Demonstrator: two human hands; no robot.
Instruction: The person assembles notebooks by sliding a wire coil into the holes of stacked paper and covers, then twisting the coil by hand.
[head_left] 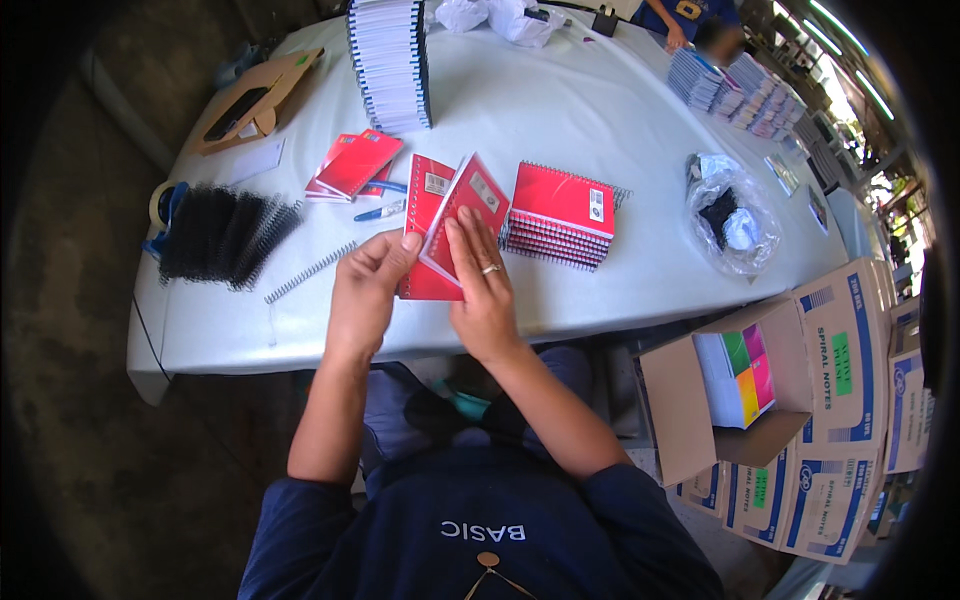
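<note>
Your pale, smooth-covered table (600,110) sits bright, its near edge bowed by fisheye distortion; beyond its far right, slim white tube lights (875,95) glare; left of it, the brownish floor (200,450) lies dim.

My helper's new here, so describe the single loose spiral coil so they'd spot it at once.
On the pale table, find the heap of black coils near its left side. Between it and the left hand lies a slim dark coil, slanting. Unlike the heaped ones, it lies singly.
</note>
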